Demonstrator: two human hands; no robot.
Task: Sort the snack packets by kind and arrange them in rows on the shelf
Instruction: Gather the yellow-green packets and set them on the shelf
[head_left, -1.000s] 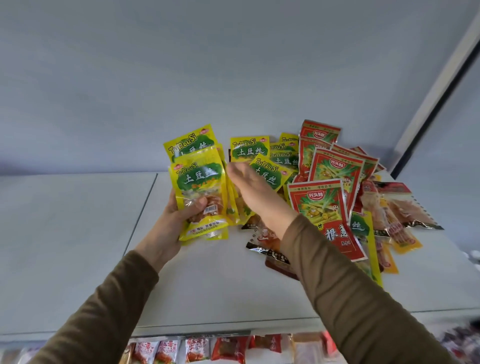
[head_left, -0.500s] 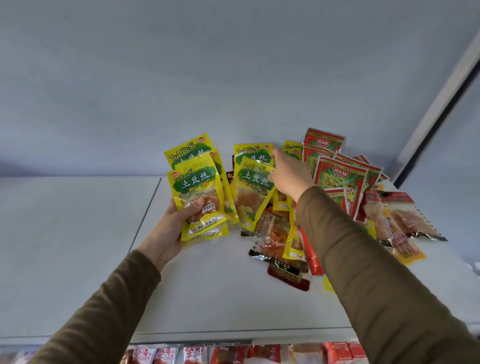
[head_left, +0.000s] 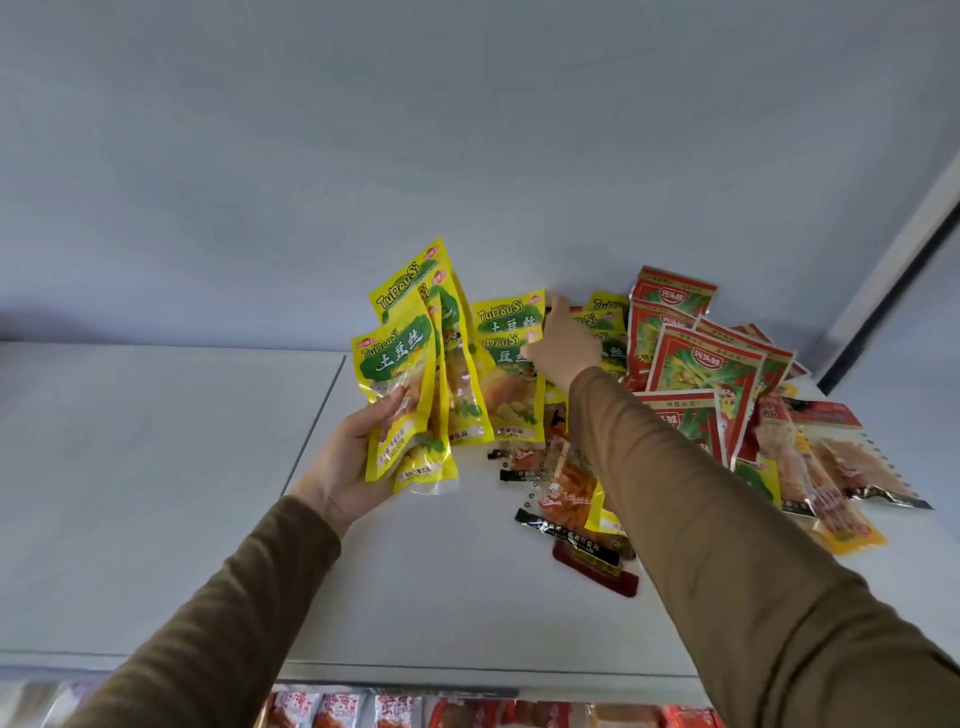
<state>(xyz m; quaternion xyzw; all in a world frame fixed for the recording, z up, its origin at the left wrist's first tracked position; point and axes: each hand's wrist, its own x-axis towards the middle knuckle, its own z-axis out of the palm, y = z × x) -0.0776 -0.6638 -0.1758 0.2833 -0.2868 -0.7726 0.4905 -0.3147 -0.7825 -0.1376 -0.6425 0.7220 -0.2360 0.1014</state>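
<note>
Left hand (head_left: 347, 467) is clamping a fan of yellow glossy plastic snack packets (head_left: 402, 395). Right hand (head_left: 561, 349) is pinching another yellow packet (head_left: 511, 379) beside the fan. Light, slippery, floppy; probably best held by the sealed edges.

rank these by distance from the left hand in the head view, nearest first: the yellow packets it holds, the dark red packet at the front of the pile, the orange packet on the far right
From the left hand:
1. Yellow packets, in its grip.
2. Dark red packet, front of the pile, right of the hand.
3. Orange packet, far right edge of the pile.

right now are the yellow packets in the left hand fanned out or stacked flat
Fanned out. The left hand grips the yellow packets by their lower ends, and their tops spread apart, upright above the shelf.
</note>
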